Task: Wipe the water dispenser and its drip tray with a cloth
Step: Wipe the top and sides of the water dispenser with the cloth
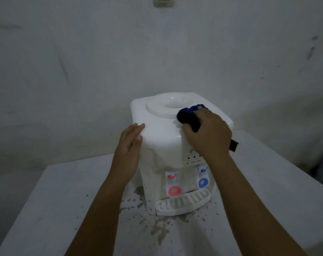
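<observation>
Lower centre: ribbed white plastic drip tray point(182, 201) (contents indiscernible). Left hand point(128, 150), fingers together, flat against white plastic water dispenser point(160, 130); right hand point(208, 133) clutches dark blue cloth point(189, 116) atop it.

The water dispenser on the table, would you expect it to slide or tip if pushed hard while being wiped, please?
Probably fairly easily. The water dispenser has no bottle in its top opening, so it is likely light for its size. The left hand braces its top corner while the right hand presses the blue cloth, which suggests it shifts. The table looks smooth, so sliding seems likelier than tipping.
</observation>
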